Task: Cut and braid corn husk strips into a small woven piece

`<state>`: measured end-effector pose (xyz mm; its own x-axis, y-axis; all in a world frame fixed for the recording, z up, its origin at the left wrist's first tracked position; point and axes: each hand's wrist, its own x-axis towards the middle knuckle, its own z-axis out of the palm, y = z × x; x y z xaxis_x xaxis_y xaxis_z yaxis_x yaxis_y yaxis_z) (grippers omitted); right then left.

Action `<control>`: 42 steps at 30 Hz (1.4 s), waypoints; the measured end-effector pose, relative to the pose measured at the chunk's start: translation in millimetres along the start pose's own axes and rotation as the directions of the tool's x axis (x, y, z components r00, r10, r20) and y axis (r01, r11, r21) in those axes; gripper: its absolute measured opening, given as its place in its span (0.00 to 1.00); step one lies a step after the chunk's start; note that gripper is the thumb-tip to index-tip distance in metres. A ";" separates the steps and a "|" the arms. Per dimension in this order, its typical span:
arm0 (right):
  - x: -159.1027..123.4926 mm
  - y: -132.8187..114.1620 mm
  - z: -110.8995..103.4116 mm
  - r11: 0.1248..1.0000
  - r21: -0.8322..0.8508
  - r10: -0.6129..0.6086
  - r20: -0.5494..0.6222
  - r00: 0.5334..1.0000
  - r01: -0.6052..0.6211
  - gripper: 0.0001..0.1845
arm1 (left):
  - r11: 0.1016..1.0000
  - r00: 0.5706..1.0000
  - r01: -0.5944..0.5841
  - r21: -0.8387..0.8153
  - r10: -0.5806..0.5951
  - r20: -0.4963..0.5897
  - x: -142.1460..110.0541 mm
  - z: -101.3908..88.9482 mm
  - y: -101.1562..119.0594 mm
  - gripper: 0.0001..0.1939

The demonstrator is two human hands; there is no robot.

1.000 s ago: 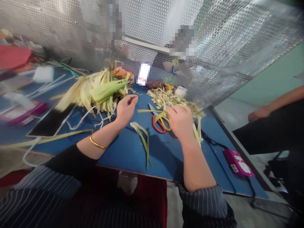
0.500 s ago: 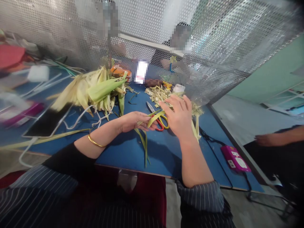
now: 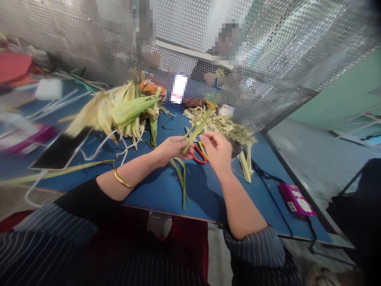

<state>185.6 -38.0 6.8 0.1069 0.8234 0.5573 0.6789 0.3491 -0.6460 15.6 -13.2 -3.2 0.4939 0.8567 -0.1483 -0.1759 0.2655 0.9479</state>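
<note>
My left hand (image 3: 172, 150) is closed on green corn husk strips (image 3: 199, 129) above the blue table. Their upper ends point up and away, while thin ends hang below the hand. Close on its right, my right hand (image 3: 218, 151) is curled with thumb and fingers drawn together; whatever they may hold is hidden. Red-and-yellow scissors (image 3: 200, 154) lie on the table between the hands, partly covered by the left fingers. Beyond the right hand spreads a heap of shredded husk (image 3: 232, 129).
A large bundle of corn husks (image 3: 119, 111) lies at the left, beside a black phone (image 3: 64, 149) with a white cable. A lit phone (image 3: 179, 88) stands at the back before a perforated metal screen (image 3: 190, 24). A magenta power strip (image 3: 297, 200) sits at the right edge.
My right hand has drawn down from above the strips, its spread fingers curling in. The strip in my left hand now points upward and away. A bystander's arm at the right has moved.
</note>
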 end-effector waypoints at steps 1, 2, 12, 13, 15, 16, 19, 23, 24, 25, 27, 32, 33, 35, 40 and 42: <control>-0.9 2.0 5.5 0.984 0.137 0.097 0.100 0.990 -0.111 0.16 | 1.000 1.000 0.003 0.009 -0.004 0.026 0.3 0.4 -1.5 0.09; -1.6 3.8 10.2 0.949 0.244 0.159 0.183 0.970 -0.201 0.15 | 1.000 0.998 0.013 0.017 -0.013 0.058 0.5 0.7 -3.0 0.09; -3.2 1.3 13.5 0.787 0.469 0.281 0.306 0.909 -0.401 0.12 | 0.975 0.970 0.150 -0.166 -0.113 0.213 1.1 -2.9 -8.0 0.13; -3.3 0.8 13.7 0.794 0.463 0.278 0.299 0.913 -0.394 0.12 | 0.973 0.968 0.155 -0.172 -0.115 0.221 1.3 -3.0 -8.6 0.13; -4.0 0.5 14.8 0.809 0.450 0.263 0.297 0.918 -0.377 0.12 | 0.971 0.967 0.158 -0.182 -0.115 0.227 1.9 -3.0 -10.5 0.12; -4.5 0.6 15.5 0.813 0.446 0.258 0.301 0.918 -0.375 0.13 | 0.970 0.968 0.156 -0.187 -0.112 0.225 2.3 -2.9 -11.5 0.12; -6.4 1.6 17.7 0.811 0.444 0.260 0.313 0.914 -0.382 0.12 | 0.965 0.971 0.152 -0.213 -0.105 0.215 3.1 -2.0 -13.8 0.12; -7.7 1.7 19.6 0.804 0.449 0.269 0.309 0.912 -0.389 0.13 | 0.960 0.976 0.157 -0.232 -0.114 0.188 1.7 0.7 -13.2 0.10; -7.6 1.4 19.7 0.808 0.445 0.270 0.302 0.914 -0.386 0.13 | 0.961 0.977 0.156 -0.229 -0.116 0.180 0.9 1.5 -12.5 0.09; -7.4 1.0 19.6 0.815 0.437 0.269 0.294 0.917 -0.379 0.13 | 0.963 0.978 0.156 -0.221 -0.119 0.173 0.1 2.3 -11.8 0.08; -6.8 0.3 19.2 0.827 0.427 0.261 0.285 0.922 -0.366 0.13 | 0.972 0.981 0.144 -0.183 -0.116 0.158 -1.3 3.7 -10.2 0.08; -5.3 2.5 18.5 0.690 0.520 0.267 0.463 0.845 -0.503 0.17 | 0.996 0.987 0.085 -0.006 -0.083 0.136 -3.3 6.2 -8.3 0.14; -5.2 3.6 18.6 0.648 0.536 0.267 0.504 0.821 -0.540 0.18 | 0.996 0.987 0.083 0.018 -0.085 0.135 -3.7 6.6 -8.0 0.15; -4.9 5.5 19.3 0.577 0.570 0.263 0.549 0.793 -0.586 0.16 | 0.995 0.986 0.088 0.049 -0.094 0.140 -4.9 7.4 -6.9 0.17; -5.7 6.3 21.6 0.497 0.639 0.283 0.521 0.806 -0.587 0.11 | 0.991 0.967 0.077 0.108 -0.100 0.232 -7.2 7.6 -3.6 0.22; -6.3 4.7 22.1 0.500 0.657 0.275 0.497 0.823 -0.564 0.11 | 0.992 0.969 0.045 0.116 -0.072 0.237 -7.2 6.9 -3.6 0.23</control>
<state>172.1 -31.7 -11.3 -0.0869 0.9960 0.0219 -0.1980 0.0043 -0.9802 18.5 -23.5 -3.6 0.6927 0.7065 -0.1451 -0.0531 0.2506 0.9666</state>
